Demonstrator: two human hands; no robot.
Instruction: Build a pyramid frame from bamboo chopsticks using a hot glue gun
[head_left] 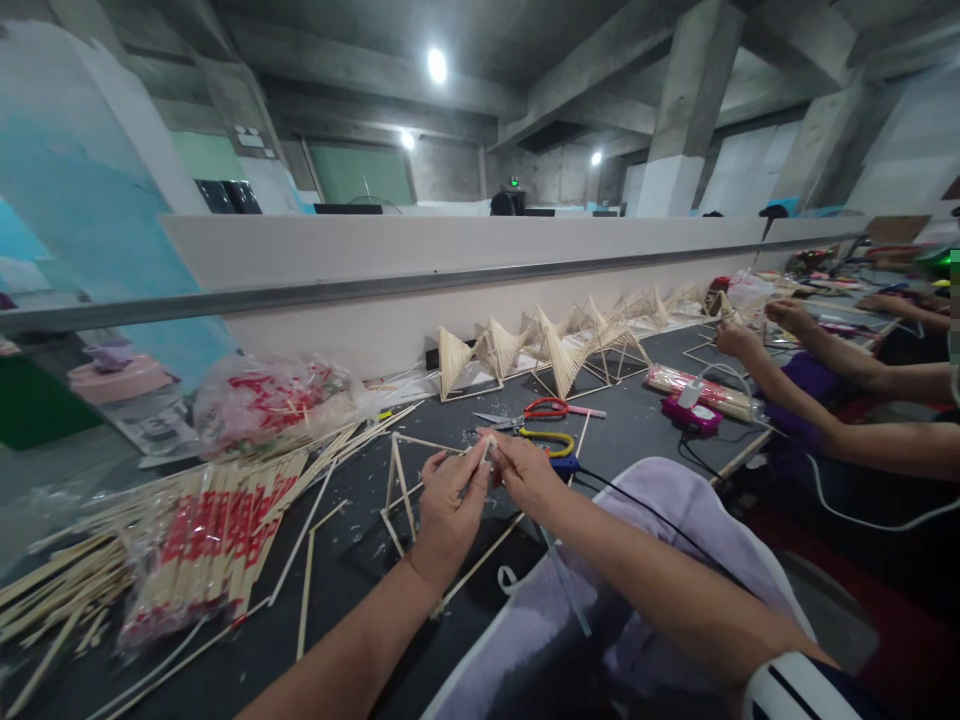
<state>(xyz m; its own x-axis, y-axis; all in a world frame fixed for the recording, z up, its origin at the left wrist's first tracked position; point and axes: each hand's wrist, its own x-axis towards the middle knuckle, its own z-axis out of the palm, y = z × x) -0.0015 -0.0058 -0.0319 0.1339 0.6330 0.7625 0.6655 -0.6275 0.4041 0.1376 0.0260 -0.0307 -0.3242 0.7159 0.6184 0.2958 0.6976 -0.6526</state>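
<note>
Along the far side of our dark grey surface (pixel 352 590), a row of pale, twisted wooden-stick structures (pixel 556 352) stands, seemingly complete. Nearer, our left hand (pixel 451 492) and right hand (pixel 529 476) meet, fingertips pinching apparently one corner of an angular frame of thin pale sticks (pixel 429 443); its open sides lack dense ribs, so much seems left.

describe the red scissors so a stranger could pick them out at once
Find the white partition and the row of wooden stick models at its foot. On the dark tabletop between those models and the person's right hand lie the scissors, red-handled, unlike the yellow-handled tool beside them.
</note>
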